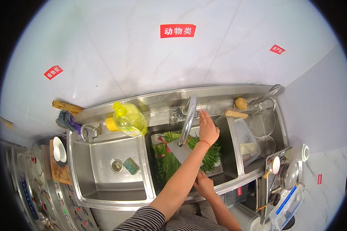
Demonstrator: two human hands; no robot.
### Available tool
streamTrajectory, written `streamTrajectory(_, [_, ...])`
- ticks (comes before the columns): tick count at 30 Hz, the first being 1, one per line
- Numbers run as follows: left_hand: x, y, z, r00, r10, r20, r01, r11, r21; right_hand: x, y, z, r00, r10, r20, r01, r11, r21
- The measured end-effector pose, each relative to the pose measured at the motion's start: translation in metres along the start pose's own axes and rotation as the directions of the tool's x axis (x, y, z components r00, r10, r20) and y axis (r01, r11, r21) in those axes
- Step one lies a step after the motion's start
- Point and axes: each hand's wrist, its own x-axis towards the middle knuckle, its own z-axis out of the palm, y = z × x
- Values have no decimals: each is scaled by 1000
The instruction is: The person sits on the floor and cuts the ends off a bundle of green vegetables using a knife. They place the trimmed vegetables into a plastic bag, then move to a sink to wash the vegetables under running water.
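My left hand reaches across the middle basin, fingers extended beside the base of a chrome faucet; I cannot tell whether it touches the faucet. Under the spout, a broad flat metal blade, seemingly a cleaver's, lies tilted over bundles of long green chives or similar greens. Red ties bind some of the greens. My right hand is low at the basin's front edge, closed around what seems to be the blade's handle, which my left forearm largely hides.
The left basin holds a sponge. Behind stand a yellow soap bottle and a steel scourer. To the right are a wooden-handled tool, a clear plastic container, strainers and a rack of utensils.
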Motion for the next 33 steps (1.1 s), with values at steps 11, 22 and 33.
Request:
streamTrajectory(11, [-18,-11,26,999,0,-40,5,991,136,56,57,-14,947,-260,188,272,962,-41])
streamTrajectory(22, [-162,-109,-54,948,145,285,-263,860,438,68,78,-38,845,-504,179,491,864,111])
streamTrajectory(33, [-179,-121,-71,924,-5,382,-193,858,477,57,50,-20,841,-510,180,508,859,62])
